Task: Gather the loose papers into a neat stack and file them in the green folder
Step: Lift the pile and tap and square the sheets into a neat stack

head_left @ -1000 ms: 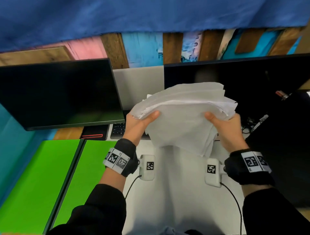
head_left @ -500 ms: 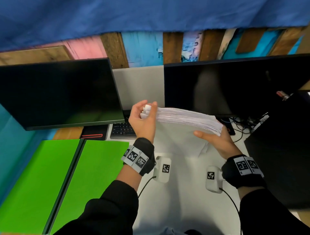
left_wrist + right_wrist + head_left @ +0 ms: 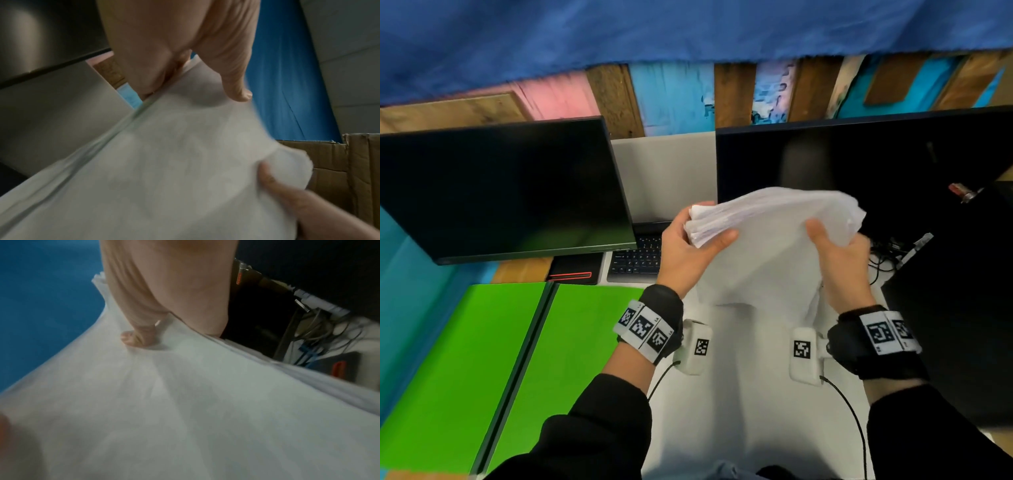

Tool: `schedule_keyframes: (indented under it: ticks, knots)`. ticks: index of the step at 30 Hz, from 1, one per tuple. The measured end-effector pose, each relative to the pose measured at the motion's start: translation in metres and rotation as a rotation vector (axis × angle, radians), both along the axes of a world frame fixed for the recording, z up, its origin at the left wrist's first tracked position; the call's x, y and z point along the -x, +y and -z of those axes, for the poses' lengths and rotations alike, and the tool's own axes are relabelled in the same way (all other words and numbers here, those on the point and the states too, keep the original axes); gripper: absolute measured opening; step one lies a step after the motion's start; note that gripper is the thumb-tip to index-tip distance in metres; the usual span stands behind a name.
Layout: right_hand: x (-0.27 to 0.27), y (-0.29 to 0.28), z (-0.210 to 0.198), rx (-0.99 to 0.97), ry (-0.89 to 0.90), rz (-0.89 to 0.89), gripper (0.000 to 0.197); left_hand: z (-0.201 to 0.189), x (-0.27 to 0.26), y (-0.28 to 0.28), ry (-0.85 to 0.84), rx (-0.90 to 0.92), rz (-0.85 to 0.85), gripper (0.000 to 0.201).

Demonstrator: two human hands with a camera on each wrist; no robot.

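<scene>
A thick stack of white papers (image 3: 767, 240) hangs in the air above the white desk (image 3: 743, 394), tilted with its face toward me. My left hand (image 3: 688, 246) grips its left end, thumb on the near face. My right hand (image 3: 839, 250) grips the right end the same way. Both wrist views show the paper sheet (image 3: 164, 162) (image 3: 185, 402) filling the frame, blurred, with a thumb pressed on it. The green folder (image 3: 493, 359) lies open flat on the desk at the lower left, holding nothing.
Two dark monitors (image 3: 500, 192) (image 3: 859, 171) stand behind the papers. A keyboard (image 3: 635, 255) lies under the left monitor. Cables (image 3: 887, 253) and a black box (image 3: 955, 291) crowd the right side. A cardboard box (image 3: 349, 162) shows in the left wrist view.
The stack went from upright to lying nearly flat and edge-on half a second ago, and now stands tilted up again, face toward me. Both hands have kept hold of it.
</scene>
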State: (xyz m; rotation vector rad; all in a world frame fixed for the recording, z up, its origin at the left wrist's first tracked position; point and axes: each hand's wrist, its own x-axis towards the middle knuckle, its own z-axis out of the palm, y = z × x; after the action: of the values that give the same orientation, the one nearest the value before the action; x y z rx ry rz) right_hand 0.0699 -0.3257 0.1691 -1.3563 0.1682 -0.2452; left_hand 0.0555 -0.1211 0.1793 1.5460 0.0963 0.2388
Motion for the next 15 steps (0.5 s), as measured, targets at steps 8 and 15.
schedule_keyframes:
  ticks: [8, 15]
  knots:
    - [0.014, -0.019, 0.016, 0.134, 0.036, -0.370, 0.027, 0.031, 0.014, 0.025, 0.262, 0.011, 0.043, 0.057]
    - [0.011, -0.004, 0.007, 0.124, 0.045, -0.223, 0.016, 0.022, 0.016, 0.013, 0.185, 0.066, 0.036, 0.033]
